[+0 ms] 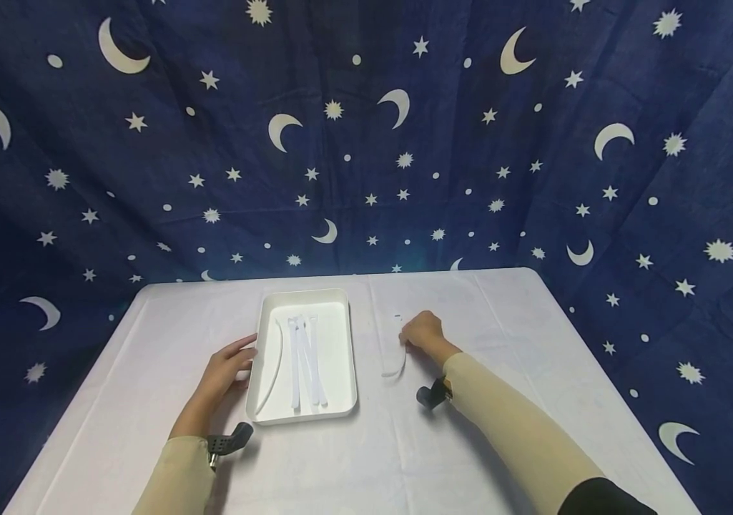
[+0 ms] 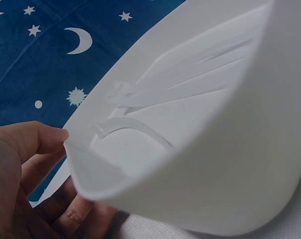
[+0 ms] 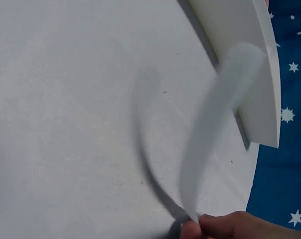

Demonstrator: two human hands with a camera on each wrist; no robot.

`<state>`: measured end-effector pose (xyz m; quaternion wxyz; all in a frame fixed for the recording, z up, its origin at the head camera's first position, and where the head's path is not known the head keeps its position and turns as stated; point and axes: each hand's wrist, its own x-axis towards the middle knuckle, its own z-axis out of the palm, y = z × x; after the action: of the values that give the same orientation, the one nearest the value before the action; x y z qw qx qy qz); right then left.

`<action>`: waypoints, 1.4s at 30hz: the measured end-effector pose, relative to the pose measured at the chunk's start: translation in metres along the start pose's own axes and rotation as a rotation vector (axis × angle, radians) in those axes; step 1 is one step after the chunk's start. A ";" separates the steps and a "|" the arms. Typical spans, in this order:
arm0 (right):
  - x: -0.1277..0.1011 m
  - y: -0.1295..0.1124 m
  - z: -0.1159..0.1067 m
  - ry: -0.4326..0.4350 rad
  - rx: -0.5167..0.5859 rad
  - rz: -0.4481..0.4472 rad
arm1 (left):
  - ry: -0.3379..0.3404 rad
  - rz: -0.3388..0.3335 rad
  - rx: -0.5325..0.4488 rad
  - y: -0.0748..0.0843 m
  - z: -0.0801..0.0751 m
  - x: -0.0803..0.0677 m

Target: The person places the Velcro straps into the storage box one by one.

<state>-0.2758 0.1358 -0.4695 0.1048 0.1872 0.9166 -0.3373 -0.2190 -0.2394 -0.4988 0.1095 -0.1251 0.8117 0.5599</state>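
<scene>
White, limp strip [image 1: 395, 355] looks light and floppy; right hand [image 1: 422, 332] pinches one end, left hand [image 1: 227, 366] rests spread against the tray [image 1: 339, 410].

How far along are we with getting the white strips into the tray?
Done: several white strips already lie in the white tray. In hand: the right hand pinches one more strip above the table, right of the tray; it is blurred in the right wrist view. The left hand touches the tray's left edge. Left: that strip is not yet in the tray; no other loose strips show.
</scene>
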 end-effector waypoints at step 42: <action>-0.014 -0.061 -0.011 -0.520 0.608 0.262 | 0.009 -0.007 0.020 0.000 0.000 0.001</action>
<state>-0.2895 0.0966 -0.4211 0.3147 0.2334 0.6869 -0.6121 -0.2196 -0.2391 -0.4988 0.1091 -0.1291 0.8174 0.5507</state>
